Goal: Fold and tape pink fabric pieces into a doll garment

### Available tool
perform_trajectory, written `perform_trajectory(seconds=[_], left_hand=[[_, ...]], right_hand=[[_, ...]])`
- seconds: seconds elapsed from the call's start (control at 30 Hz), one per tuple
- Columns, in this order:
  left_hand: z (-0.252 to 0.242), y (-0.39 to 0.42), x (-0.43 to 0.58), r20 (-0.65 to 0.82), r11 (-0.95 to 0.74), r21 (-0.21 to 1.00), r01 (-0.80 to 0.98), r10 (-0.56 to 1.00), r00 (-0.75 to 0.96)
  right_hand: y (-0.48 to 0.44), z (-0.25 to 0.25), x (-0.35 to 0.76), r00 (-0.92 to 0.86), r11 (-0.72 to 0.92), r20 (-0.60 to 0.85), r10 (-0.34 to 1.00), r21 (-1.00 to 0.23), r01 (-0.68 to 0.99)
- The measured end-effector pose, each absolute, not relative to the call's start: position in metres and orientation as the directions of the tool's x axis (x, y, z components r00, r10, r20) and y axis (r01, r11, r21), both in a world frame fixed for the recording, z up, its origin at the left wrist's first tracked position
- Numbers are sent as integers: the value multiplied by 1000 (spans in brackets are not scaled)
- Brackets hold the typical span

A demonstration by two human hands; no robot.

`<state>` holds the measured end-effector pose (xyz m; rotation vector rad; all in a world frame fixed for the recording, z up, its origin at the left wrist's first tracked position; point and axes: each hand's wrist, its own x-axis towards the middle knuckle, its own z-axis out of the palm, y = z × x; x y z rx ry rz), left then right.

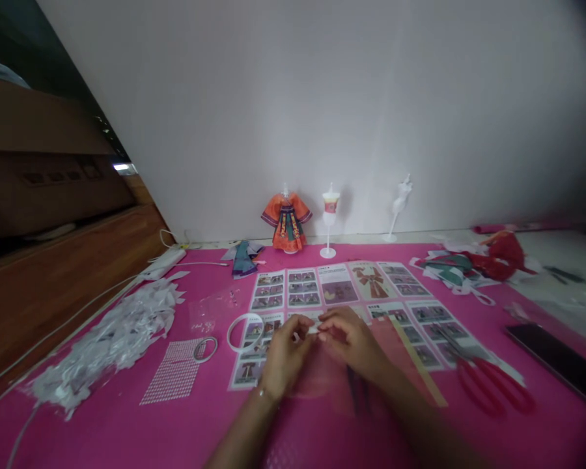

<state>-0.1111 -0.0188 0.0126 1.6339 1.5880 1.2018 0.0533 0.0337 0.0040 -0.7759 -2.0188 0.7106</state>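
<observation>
My left hand (289,352) and my right hand (350,339) meet at the middle of the table, fingertips pinched close together. Between them shows a small white piece (314,328), perhaps a strip of tape or backing paper; its kind is too small to tell. Sheer orange-pink fabric (400,352) with a yellow band along one side lies beneath and right of my hands. Under that spreads a printed instruction sheet (338,293) with rows of pictures. A white tape roll (228,339) and a smaller ring of tape (196,352) lie left of my left hand.
Red-handled scissors (493,384) and a dark phone (557,358) lie at right. Fabric scraps (505,254) sit behind them. Left are crumpled white strips (112,339) and a sheet of small beads (173,374). A dressed mini mannequin (287,225) and two white ones stand by the wall.
</observation>
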Motion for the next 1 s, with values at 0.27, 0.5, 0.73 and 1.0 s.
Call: perform_trajectory(seconds=[0.27,0.5,0.73,1.0], left_hand=[[17,-19,-111,133,-87,957,276,980,-151],[17,-19,-110,-15,23,996,90,996,-90],[18,-21,-106,-51,53,998,33,997,-65],[19,-21,-104,-32,36,998,50,996,-80]], right_hand=[[30,7,57,-456,569,420,784,-780,260],[27,11,58,-465,554,407,786,-799,236],[24,14,57,-474,582,431,768,-779,235],[24,14,56,-485,603,448,751,-765,227]])
